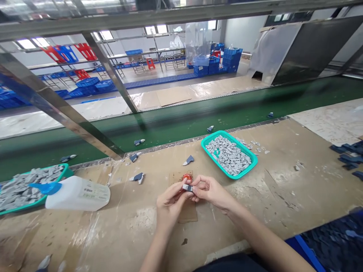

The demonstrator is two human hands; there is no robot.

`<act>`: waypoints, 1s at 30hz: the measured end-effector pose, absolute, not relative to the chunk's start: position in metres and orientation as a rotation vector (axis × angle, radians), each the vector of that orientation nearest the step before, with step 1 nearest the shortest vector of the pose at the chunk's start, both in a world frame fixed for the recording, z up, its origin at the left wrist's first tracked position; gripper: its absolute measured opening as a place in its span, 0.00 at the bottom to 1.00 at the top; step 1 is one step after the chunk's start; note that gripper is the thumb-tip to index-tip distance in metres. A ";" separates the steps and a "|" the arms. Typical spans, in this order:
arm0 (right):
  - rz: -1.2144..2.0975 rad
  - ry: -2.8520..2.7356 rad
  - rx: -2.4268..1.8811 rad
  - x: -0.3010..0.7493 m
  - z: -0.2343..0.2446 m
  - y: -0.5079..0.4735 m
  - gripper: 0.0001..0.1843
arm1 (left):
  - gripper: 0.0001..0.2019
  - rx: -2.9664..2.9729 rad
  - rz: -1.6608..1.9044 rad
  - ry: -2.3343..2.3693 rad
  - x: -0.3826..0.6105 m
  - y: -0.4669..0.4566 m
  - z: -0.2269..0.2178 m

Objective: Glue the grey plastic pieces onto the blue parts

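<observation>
A small part [187,187], grey with a dark blue end, sits pinched between the fingertips of the left hand [170,204] and right hand [208,190], just above a red cap [187,176] on a cardboard scrap [189,215]. A teal tray [253,158] of grey pieces lies to the right, a white bottle [78,193] to the left.

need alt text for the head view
The left hand and right hand pinch a small grey part over a worktable. A teal tray of grey pieces sits beyond, a white bottle lies at left, and a green belt runs behind.
</observation>
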State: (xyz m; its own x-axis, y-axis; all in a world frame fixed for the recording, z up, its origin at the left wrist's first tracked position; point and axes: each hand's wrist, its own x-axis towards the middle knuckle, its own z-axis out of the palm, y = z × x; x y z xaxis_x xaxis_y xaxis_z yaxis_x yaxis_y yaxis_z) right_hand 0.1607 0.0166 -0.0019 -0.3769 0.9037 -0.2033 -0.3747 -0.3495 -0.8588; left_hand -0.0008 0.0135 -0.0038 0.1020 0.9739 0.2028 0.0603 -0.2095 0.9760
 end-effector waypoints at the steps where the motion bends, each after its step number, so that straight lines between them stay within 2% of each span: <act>1: 1.818 -0.948 -0.902 0.160 0.001 0.017 0.19 | 0.15 1.404 1.215 1.074 0.001 0.015 -0.004; 6: 1.602 -1.271 -1.060 0.183 0.013 0.036 0.17 | 0.23 1.368 1.091 1.041 0.008 0.035 -0.005; 8: 1.273 -1.475 -1.276 0.209 0.015 0.053 0.16 | 0.23 1.522 1.104 1.128 0.006 0.055 -0.006; 10: 0.783 -1.561 -1.670 0.239 0.015 0.072 0.13 | 0.22 1.712 1.101 1.298 0.002 0.083 -0.007; 12: 0.616 -1.683 -2.035 0.262 0.013 0.089 0.12 | 0.22 1.855 1.076 1.446 -0.005 0.118 -0.006; 18: 0.606 -1.712 -2.330 0.258 0.008 0.122 0.04 | 0.20 2.155 0.871 1.563 -0.007 0.224 -0.004; 20: 0.587 -1.698 -2.341 0.247 0.008 0.125 0.05 | 0.18 2.245 0.774 1.588 -0.002 0.250 -0.007; 27: 0.546 -1.642 -2.068 0.251 0.004 0.106 0.09 | 0.19 2.416 0.681 1.643 0.025 0.292 -0.022; 30: 0.763 -1.446 -1.826 0.255 0.000 0.095 0.09 | 0.18 2.425 0.705 1.649 0.048 0.295 -0.026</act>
State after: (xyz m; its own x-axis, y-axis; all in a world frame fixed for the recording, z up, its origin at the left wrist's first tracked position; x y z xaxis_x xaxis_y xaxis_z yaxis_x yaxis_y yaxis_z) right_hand 0.2554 0.0953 0.0000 0.2121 0.9766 -0.0345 0.5800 -0.1542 -0.7999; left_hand 0.0480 0.2948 -0.0263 0.2955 0.9051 0.3058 0.8466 -0.3964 0.3552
